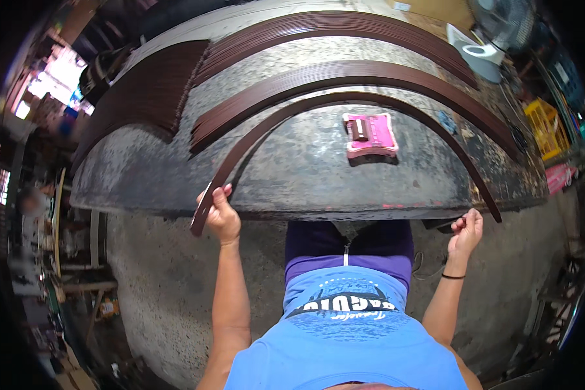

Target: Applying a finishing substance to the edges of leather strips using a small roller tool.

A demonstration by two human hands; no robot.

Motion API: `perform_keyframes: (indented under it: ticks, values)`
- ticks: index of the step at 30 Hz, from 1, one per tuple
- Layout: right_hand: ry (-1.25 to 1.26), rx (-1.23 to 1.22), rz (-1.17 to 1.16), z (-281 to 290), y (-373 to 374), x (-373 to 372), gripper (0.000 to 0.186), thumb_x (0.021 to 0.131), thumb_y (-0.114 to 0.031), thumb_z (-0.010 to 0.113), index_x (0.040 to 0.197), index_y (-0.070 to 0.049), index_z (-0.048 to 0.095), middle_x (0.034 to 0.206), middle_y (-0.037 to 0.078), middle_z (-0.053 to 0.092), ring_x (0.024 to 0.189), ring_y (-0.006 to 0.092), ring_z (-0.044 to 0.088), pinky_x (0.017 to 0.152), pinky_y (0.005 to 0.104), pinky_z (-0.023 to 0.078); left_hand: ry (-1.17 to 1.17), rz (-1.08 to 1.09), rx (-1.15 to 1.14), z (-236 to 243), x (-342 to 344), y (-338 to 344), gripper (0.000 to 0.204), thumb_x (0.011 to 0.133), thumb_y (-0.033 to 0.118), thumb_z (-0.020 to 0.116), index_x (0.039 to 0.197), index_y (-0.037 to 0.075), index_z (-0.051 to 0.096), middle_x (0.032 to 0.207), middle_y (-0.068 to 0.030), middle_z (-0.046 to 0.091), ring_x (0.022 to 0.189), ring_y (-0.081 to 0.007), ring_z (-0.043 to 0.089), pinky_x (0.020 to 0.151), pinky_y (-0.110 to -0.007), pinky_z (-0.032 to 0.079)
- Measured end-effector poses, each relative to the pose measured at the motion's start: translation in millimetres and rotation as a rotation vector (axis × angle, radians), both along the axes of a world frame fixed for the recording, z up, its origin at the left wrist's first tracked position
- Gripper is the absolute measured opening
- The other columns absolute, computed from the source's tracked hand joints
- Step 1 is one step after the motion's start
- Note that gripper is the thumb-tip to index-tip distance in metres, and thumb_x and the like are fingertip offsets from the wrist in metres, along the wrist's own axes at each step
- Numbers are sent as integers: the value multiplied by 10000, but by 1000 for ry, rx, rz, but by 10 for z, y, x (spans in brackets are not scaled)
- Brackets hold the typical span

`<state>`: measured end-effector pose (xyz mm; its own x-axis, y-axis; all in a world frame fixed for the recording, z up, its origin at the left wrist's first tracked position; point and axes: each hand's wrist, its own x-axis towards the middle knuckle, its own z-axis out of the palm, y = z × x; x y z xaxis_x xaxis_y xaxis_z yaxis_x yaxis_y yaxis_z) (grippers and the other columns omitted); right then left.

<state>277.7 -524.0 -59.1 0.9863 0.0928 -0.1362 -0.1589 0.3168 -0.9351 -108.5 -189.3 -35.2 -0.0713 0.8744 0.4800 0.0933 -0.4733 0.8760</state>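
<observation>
- A long, thin dark brown strip [344, 97] lies before you, arching in this wide view across the worktable [292, 172], its two ends reaching toward the table's near edge.
- Your left hand [223, 218] grips the strip close to its left end, thumb and fingers closed narrowly about it. A shadow beneath suggests this side is raised; a firm but light pinch should control it without marking the surface.
- Your right hand [467, 231] is just beside the right end, fingers curled in together. You cannot tell from this view whether they touch the strip or hold anything. A secure hold there would steady a piece this long.
- Just beyond the strip lies a bundle of matching strips [348, 69]; farther back is a second bundle [331, 23]. Lift clear of the nearer one so the faces do not scrape.
- To the left, a broad stack of strips [146, 91] spreads over the table; mind it when you swing the left end.
- Inside the arch sits a pink box [383, 133] with a small brown piece [359, 130] on top. Guide the strip around it, raising both ends evenly to limit twisting.
</observation>
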Motion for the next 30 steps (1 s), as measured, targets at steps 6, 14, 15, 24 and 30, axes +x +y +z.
perform_keyframes:
  ticks: [6, 14, 15, 24, 30]
  values:
    - [-542, -88, 335, 734, 910, -343, 141, 953, -159, 539, 902, -41, 595, 705, -2, 503, 589, 60, 470, 528, 197, 413, 294, -40, -8, 563, 172, 189, 200, 929, 154, 520, 898, -37, 570, 817, -122, 621, 755, -237, 657, 678, -341, 524]
    - [-1546, -247, 707, 1829, 2055, -1421, 492, 780, -232, 734, 1234, -105, 594, 1056, 97, 501, 748, 161, 526, 649, 289, 483, 677, -23, 121, 1095, 569, 87, 212, 898, 199, 523, 991, 23, 451, 880, -261, 600, 797, -465, 596, 675, -524, 492]
    - [-1600, -198, 738, 1887, 2148, -1507, 525, 779, -239, 728, 1270, -144, 568, 1061, 92, 495, 826, 187, 515, 676, 320, 480, 679, -45, 137, 1109, 583, 80, 216, 897, 198, 524, 991, 17, 455, 885, -262, 600, 796, -464, 597, 674, -524, 492]
    - [-1730, -260, 788, 2085, 2482, -1643, 601, 732, -226, 737, 1297, -238, 534, 1085, 96, 450, 962, 272, 472, 828, 377, 453, 695, -165, 233, 1194, 689, 53, 223, 883, 158, 521, 1038, 8, 464, 911, -239, 586, 788, -440, 605, 661, -504, 507]
    - [-1739, -270, 816, 2098, 2527, -1666, 601, 726, -224, 741, 1292, -236, 542, 1072, 95, 459, 957, 267, 478, 830, 374, 456, 687, -160, 244, 1157, 687, 71, 239, 885, 152, 511, 1056, -8, 462, 911, -238, 576, 779, -442, 600, 666, -508, 508]
